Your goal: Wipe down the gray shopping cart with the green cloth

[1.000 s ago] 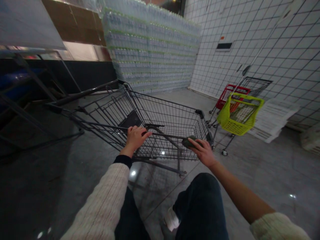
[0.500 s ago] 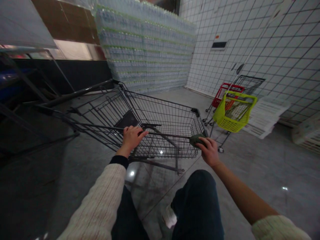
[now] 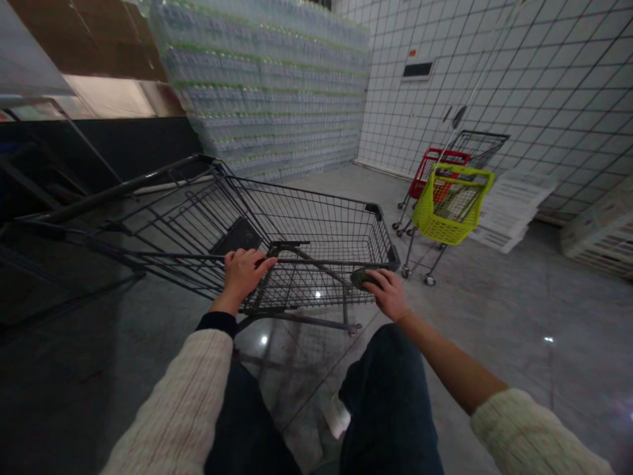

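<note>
A dark grey wire shopping cart (image 3: 316, 224) lies directly ahead of the hands, its long axis running away toward the far left. A thin dark metal push bar (image 3: 316, 261) is gripped across its near end: the left hand (image 3: 242, 274) is curled around the bar, while the right hand (image 3: 388, 295) is closed over a dark green grip (image 3: 363, 278) at the bar's right end, nearer the cart's right corner.
</note>
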Action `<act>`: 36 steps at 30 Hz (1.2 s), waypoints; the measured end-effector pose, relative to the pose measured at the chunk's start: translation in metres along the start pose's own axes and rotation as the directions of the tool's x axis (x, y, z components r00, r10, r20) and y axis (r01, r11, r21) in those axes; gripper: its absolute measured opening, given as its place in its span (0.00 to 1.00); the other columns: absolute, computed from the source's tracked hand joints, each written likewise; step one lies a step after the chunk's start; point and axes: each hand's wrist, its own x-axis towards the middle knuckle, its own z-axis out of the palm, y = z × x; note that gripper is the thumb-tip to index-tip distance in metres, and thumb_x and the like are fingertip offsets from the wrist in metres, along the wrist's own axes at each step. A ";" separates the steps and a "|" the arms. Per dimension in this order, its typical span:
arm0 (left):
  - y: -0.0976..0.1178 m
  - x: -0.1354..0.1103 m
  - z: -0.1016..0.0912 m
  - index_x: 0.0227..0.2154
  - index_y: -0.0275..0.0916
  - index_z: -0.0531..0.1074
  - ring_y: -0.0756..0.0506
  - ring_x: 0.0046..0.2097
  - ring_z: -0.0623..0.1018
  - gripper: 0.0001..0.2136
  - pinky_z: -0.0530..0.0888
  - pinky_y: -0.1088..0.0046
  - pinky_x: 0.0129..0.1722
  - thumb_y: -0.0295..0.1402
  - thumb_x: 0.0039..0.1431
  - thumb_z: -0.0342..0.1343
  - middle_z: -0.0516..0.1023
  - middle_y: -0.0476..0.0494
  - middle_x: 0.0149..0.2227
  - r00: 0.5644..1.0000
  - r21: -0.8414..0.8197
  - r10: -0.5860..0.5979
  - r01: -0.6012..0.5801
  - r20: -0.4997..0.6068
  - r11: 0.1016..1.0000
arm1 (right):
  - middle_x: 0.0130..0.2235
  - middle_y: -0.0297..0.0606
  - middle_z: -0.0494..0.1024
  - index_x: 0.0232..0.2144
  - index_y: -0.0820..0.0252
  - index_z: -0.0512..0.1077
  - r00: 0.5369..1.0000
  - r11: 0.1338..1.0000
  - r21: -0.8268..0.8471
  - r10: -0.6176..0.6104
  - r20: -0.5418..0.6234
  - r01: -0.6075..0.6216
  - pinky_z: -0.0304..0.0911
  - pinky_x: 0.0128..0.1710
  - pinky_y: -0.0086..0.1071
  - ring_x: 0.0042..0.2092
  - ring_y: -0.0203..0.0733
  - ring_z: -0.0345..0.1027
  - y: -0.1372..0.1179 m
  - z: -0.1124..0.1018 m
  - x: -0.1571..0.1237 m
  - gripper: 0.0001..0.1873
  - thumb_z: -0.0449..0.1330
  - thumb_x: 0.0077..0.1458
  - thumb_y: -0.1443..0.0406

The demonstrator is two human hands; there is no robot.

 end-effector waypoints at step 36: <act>0.007 -0.004 -0.004 0.28 0.43 0.74 0.40 0.42 0.70 0.19 0.58 0.59 0.47 0.52 0.61 0.48 0.78 0.44 0.34 1.000 -0.013 -0.007 0.007 -0.010 1.000 | 0.59 0.36 0.68 0.46 0.55 0.75 0.852 0.871 0.197 -0.484 0.199 0.449 0.57 0.53 0.43 0.57 0.47 0.58 -0.128 0.097 0.109 0.14 0.52 0.63 0.67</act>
